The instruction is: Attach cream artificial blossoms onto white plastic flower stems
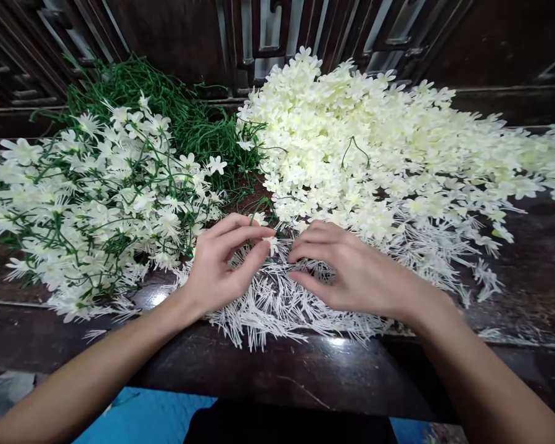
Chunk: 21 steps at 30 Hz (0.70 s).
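My left hand [222, 262] is curled in a pinch, its fingertips closed on a small white flower piece [272, 243]. My right hand [346, 268] hovers over a heap of white spiky stamen pieces [268, 308], its fingers bent together and touching them; what they hold, if anything, I cannot make out. Both hands meet near the middle of the dark wooden table [305, 370]. Behind them lies a big pile of loose cream petals [388, 154].
At the left lie several assembled white flowers on green stems [97, 203]. A tangle of bare green stems [166, 105] sits behind them. Dark carved wooden furniture [268, 31] stands along the back. Something blue [143, 419] shows below the table edge.
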Tool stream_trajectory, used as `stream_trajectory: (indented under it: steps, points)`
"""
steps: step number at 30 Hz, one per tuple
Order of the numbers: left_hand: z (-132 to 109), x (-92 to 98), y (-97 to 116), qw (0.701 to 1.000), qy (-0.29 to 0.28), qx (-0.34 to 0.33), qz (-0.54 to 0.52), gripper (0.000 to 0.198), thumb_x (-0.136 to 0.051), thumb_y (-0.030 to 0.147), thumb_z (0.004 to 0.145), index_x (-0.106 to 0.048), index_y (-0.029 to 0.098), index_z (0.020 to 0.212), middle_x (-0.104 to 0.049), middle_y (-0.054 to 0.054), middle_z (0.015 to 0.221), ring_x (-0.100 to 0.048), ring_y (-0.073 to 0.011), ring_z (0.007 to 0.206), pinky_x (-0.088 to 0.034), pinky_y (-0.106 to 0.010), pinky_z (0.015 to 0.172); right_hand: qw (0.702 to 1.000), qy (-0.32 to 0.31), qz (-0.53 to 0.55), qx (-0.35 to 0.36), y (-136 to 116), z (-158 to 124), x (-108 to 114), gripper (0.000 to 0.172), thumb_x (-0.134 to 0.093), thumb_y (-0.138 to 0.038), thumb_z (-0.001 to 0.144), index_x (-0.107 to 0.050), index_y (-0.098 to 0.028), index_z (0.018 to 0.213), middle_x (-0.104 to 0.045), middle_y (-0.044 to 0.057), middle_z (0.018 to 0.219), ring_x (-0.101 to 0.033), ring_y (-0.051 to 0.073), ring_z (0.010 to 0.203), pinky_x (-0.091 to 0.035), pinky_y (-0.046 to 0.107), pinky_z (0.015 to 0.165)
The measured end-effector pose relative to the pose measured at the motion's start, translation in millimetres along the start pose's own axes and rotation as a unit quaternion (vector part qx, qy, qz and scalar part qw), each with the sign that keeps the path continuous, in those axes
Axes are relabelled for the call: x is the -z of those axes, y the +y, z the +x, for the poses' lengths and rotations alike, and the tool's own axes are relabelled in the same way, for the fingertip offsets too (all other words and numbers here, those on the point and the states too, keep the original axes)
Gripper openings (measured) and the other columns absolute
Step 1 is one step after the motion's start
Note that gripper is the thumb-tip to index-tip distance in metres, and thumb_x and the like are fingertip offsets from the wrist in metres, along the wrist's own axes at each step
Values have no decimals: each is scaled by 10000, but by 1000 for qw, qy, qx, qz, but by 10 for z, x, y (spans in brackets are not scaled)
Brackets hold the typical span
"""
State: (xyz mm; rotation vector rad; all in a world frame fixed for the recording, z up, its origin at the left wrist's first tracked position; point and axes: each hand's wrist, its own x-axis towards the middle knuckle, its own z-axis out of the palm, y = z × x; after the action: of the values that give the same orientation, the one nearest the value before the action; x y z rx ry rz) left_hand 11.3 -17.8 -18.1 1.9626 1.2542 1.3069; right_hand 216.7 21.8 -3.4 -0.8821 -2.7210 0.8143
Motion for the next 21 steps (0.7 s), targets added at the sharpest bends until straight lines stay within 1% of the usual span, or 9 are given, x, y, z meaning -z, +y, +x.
stream_trajectory:
  steps: [4,6,8,11,14,16,17,19,21]
  points:
    - [-20,-16,-51,1000,11,2,1,176,-679,141,790,-715,158,962,-626,-53,847,-592,-148,768,-503,-285,656,999,3,-34,14,-21,10,-88,144,-547,-208,872,-674,-170,814,-625,54,835,-555,212,862,-475,449,903]
    - [-26,-16,-80,1000,8,3,6,197,-676,138,793,-711,151,987,-626,-56,856,-593,-147,774,-503,-285,664,999,6,-31,13,-15,3,-91,153,-536,-181,880,-659,-169,790,-620,53,833,-545,209,865,-481,433,884]
    - [-28,-11,-97,1000,1,7,10,206,-667,135,801,-708,138,1003,-629,-62,864,-594,-146,778,-502,-287,674,1000,7,-21,3,-12,-2,-80,166,-509,-182,901,-640,-159,803,-618,61,835,-557,208,862,-483,434,884]
    - [-27,-5,-93,1000,-2,10,18,209,-661,131,806,-708,128,1009,-639,-66,869,-599,-147,785,-503,-290,689,999,22,10,-35,-12,2,-57,163,-480,-225,934,-618,-162,873,-628,71,861,-593,202,820,-530,399,765]
    - [-25,-6,-72,1000,0,11,16,217,-663,128,803,-707,134,1015,-650,-66,886,-609,-152,807,-511,-298,716,994,68,57,-68,-6,16,-41,175,-467,-274,954,-610,-177,928,-648,53,812,-596,155,620,-526,327,552]
    - [-28,-9,-65,1000,-5,22,2,230,-664,130,805,-702,137,1032,-651,-69,903,-612,-158,823,-518,-305,720,987,112,97,-61,-1,25,-32,153,-496,-265,942,-620,-177,926,-664,42,772,-592,139,555,-513,300,485]
    - [-31,-10,-64,1000,-9,29,-8,241,-665,135,806,-697,137,1044,-650,-73,912,-612,-162,829,-521,-309,717,982,135,119,-51,-1,28,-28,127,-526,-252,926,-630,-178,929,-677,40,774,-614,142,576,-526,294,492]
    - [-39,-12,-67,999,-17,44,-27,265,-672,148,804,-687,135,1068,-648,-80,930,-611,-167,836,-527,-317,711,969,177,167,-37,-11,33,-17,103,-598,-221,880,-653,-191,962,-703,37,813,-664,155,676,-569,289,556]
    - [-45,-11,-69,997,-24,55,-40,288,-683,159,798,-678,135,1086,-648,-83,943,-611,-169,837,-533,-321,707,954,209,213,-36,-35,34,-7,192,-657,-189,834,-668,-221,1023,-718,18,811,-683,151,714,-590,276,592]
